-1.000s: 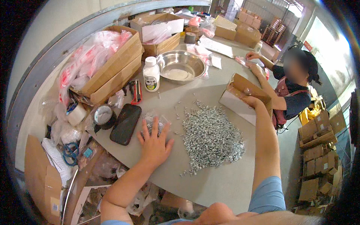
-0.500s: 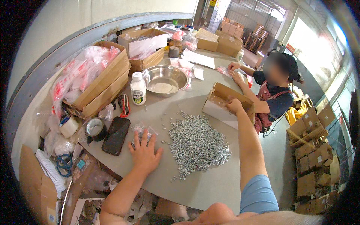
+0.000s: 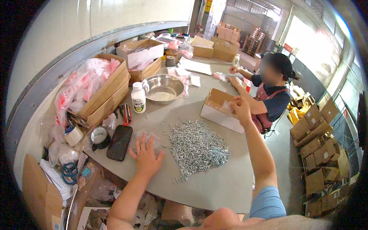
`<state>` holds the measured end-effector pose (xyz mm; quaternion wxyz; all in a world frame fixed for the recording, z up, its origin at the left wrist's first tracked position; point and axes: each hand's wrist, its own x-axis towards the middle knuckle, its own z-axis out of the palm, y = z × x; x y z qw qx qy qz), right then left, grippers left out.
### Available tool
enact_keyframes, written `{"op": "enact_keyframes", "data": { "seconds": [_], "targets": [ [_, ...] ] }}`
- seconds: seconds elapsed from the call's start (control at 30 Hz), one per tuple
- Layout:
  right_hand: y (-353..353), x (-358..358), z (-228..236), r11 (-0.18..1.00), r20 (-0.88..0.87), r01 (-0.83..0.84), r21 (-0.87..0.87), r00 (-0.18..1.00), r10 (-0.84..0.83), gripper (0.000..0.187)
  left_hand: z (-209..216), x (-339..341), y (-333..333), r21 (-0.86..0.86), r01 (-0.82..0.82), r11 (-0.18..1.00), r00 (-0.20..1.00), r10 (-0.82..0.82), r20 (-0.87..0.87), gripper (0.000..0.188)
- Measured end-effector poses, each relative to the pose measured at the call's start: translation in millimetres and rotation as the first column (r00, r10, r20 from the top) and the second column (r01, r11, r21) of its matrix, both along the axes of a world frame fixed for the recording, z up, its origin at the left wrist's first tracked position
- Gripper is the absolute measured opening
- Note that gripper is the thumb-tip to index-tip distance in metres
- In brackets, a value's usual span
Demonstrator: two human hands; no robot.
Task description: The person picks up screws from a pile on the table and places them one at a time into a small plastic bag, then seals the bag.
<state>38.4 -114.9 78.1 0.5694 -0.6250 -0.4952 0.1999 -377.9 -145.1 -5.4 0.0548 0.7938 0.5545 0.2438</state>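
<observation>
My left hand (image 3: 147, 156) rests with fingers spread on the grey table, its fingertips over a small clear plastic bag (image 3: 153, 140). To its right lies a heap of silver screws (image 3: 198, 147), a few strays scattered round its edges. At the right, my right hand (image 3: 242, 110) is raised over the near side of an open cardboard box (image 3: 220, 119). Its fingers are pinched on a thin clear plastic bag (image 3: 227, 107), partly inside the box.
Left of my left hand are a black phone (image 3: 119, 143), a tape roll (image 3: 100, 137) and a red cutter (image 3: 125, 114). Beyond stand a white bottle (image 3: 138, 100), a steel bowl (image 3: 163, 89) and a carton of bags (image 3: 103, 103). A co-worker (image 3: 274, 92) sits at the far right.
My right hand has lifted from inside the cardboard box, and a clear bag now shows at its fingers. My left hand stays spread over the small bag. The view has shifted slightly.
</observation>
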Motion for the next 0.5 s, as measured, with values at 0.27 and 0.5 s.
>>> {"op": "enact_keyframes", "data": {
  "seconds": [0.27,0.5],
  "targets": [
    [-168,-152,1,0.964,0.236,-0.16,-0.212,0.949,0.209,0.01,39,28,-82,0.346,0.551,0.76,0.618,-0.65,0.442,0.036],
    [-261,-213,-16,0.95,-0.132,-0.254,-0.18,0.964,0.232,0.012,28,43,-157,0.312,0.735,0.602,0.43,-0.77,0.472,0.024]
  ]
}}
